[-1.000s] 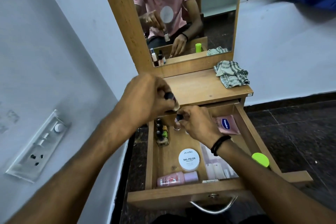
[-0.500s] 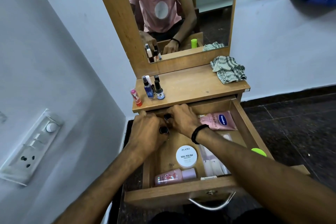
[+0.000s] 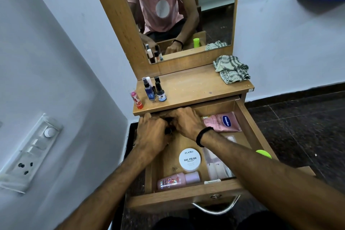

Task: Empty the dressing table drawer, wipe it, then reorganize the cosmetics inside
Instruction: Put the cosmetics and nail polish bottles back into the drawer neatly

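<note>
Closest to me is the drawer [image 3: 177,197], pulled far out from under the table top [image 3: 196,87], with a metal handle [image 3: 216,209] on its front. Just behind the front wall a pink bottle [image 3: 175,181] lies on its side. A white round tub [image 3: 190,159] that says NAIL POLISH sits just behind it. To the right of the tub is a clear packet [image 3: 214,169] with white things in it, partly under the right arm. A green cap [image 3: 263,154] peeks out past that arm, near the drawer's right wall. Further back, both hands meet in the back left corner of the drawer. The left hand [image 3: 152,134] has its fingers curled round a small dark thing [image 3: 168,130]; I cannot tell what it is. The right hand [image 3: 184,122], with a black band [image 3: 202,136] on the wrist, bends down over the same spot and touches the left hand. Its fingers are hidden, so I cannot tell if it holds anything. A pink tube [image 3: 222,122] lies in the back right part of the drawer. Up on the table top, at the left, stand a red and pink stick [image 3: 136,100], a blue spray bottle [image 3: 149,91] and a dark-capped bottle [image 3: 160,92], close together. A checked cloth [image 3: 232,71] lies bunched at the far right. Behind them is the mirror [image 3: 214,15].
</note>
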